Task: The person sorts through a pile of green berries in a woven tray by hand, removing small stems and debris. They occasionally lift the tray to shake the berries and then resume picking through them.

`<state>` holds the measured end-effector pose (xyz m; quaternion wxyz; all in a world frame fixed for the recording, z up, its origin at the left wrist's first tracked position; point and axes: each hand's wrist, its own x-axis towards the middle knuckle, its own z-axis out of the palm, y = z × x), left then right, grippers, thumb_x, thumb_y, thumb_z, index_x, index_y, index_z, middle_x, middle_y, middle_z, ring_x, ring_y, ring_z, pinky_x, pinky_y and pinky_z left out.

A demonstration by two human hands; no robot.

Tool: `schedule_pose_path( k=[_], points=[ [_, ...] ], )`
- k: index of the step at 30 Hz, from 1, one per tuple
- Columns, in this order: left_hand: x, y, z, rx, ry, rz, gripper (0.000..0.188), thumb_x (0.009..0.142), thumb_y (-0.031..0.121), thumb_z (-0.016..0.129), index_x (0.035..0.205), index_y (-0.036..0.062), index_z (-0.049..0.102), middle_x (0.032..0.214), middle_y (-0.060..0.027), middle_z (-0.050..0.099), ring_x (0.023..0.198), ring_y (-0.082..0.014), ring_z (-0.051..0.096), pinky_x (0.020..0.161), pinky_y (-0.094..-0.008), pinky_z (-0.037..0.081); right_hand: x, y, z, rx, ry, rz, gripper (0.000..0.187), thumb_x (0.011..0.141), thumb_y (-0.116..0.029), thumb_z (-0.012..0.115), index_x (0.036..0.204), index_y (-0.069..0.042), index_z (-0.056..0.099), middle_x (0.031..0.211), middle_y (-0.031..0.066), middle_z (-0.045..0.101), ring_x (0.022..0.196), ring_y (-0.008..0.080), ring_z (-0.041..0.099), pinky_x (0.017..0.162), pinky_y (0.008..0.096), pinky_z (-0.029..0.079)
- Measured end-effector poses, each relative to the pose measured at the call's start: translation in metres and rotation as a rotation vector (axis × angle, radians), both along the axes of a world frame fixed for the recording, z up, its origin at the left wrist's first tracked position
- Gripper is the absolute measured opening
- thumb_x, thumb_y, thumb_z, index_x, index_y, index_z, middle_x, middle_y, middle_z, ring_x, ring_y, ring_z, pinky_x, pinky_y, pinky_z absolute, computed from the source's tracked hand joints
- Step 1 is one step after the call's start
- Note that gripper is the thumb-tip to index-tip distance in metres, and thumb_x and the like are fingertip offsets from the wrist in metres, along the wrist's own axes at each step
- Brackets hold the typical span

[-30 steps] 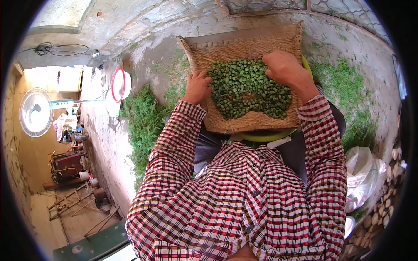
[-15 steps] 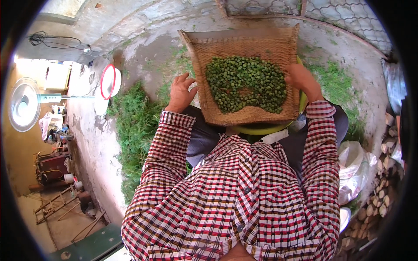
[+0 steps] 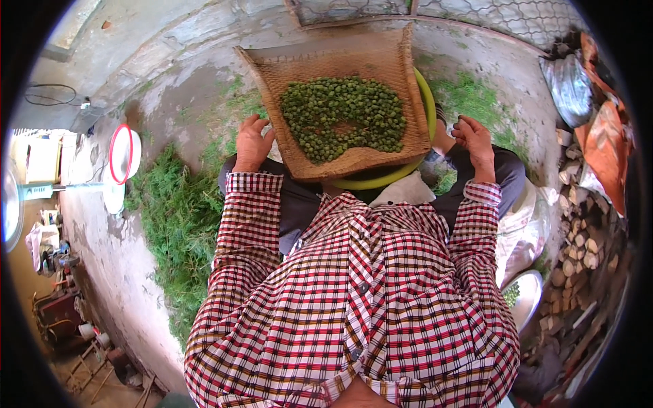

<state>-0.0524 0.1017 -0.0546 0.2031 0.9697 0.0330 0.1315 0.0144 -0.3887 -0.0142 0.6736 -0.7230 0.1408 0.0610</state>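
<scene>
A woven scoop-shaped basket [image 3: 320, 64] rests across a yellow-green basin [image 3: 381, 178] between my knees. Small round green fruits or pods [image 3: 343, 115] are heaped in it. Beside the basket's left edge is my left hand [image 3: 254, 141], its fingers apart and holding nothing; whether the thumb touches the rim is unclear. My right hand [image 3: 475, 141] is off to the right of the basket, above my right knee. Its fingers are curled in a pinch, with a tiny dark bit at the tips that is too small to name.
Feathery green cuttings [image 3: 173, 224] lie heaped on the left, and more greenery [image 3: 469, 95] is strewn right of the basket. At right are a white sack [image 3: 520, 224], a bowl [image 3: 524, 302] with green bits, and stacked firewood [image 3: 578, 248]. A red-rimmed basin [image 3: 124, 155] stands far left.
My right hand has moved from the basket's right side outward to the right, fingers curled. My left hand stays by the left edge. The whole view has shifted toward the right.
</scene>
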Motion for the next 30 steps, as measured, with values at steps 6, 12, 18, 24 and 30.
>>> schedule_pose_path(
  k=[6,12,18,24,30],
  points=[
    [-0.001,0.004,-0.008,-0.005,-0.02,-0.009,0.029,0.075,0.022,0.066,0.097,0.0032,0.064,0.116,-0.0186,0.053,0.106,-0.0327,0.051,0.088,-0.0398,0.043,-0.013,-0.015,-0.008,0.265,-0.045,-0.167,0.03,0.083,-0.02,0.062,0.106,0.0,0.055,0.083,0.0078,0.062,0.069,0.0148,0.061,0.059,0.025,0.05],
    [-0.006,0.006,-0.009,0.036,-0.011,-0.01,0.031,0.075,0.023,0.064,0.098,0.0024,0.063,0.116,-0.0183,0.053,0.103,-0.0335,0.052,0.087,-0.0404,0.043,-0.016,-0.021,-0.013,0.38,-0.029,-0.256,0.027,0.085,-0.022,0.059,0.103,-0.003,0.056,0.088,0.0065,0.062,0.076,0.0156,0.061,0.063,0.0272,0.049],
    [-0.018,0.001,0.002,0.088,0.04,0.002,0.032,0.074,0.023,0.064,0.099,0.0049,0.063,0.114,-0.0153,0.054,0.107,-0.0332,0.048,0.088,-0.041,0.042,-0.007,-0.019,-0.014,0.54,-0.055,-0.273,0.025,0.086,-0.023,0.057,0.101,-0.003,0.056,0.09,0.0066,0.062,0.076,0.0151,0.059,0.064,0.028,0.048],
    [-0.034,-0.004,0.022,0.162,0.087,0.008,0.032,0.074,0.023,0.064,0.1,0.0049,0.063,0.118,-0.0163,0.053,0.11,-0.0318,0.048,0.09,-0.0403,0.041,0.006,-0.001,-0.017,0.574,-0.059,-0.208,0.023,0.086,-0.022,0.057,0.1,-0.004,0.057,0.089,0.0062,0.062,0.074,0.015,0.059,0.064,0.0277,0.048],
    [-0.049,-0.016,0.054,0.174,-0.146,-0.025,0.029,0.069,0.018,0.067,0.095,0.0054,0.062,0.11,-0.0156,0.056,0.101,-0.0336,0.051,0.084,-0.0413,0.044,0.01,0.015,-0.011,0.594,-0.039,-0.165,0.02,0.085,-0.018,0.059,0.099,-0.004,0.057,0.083,0.0065,0.061,0.07,0.0153,0.059,0.06,0.027,0.049]
  ],
)
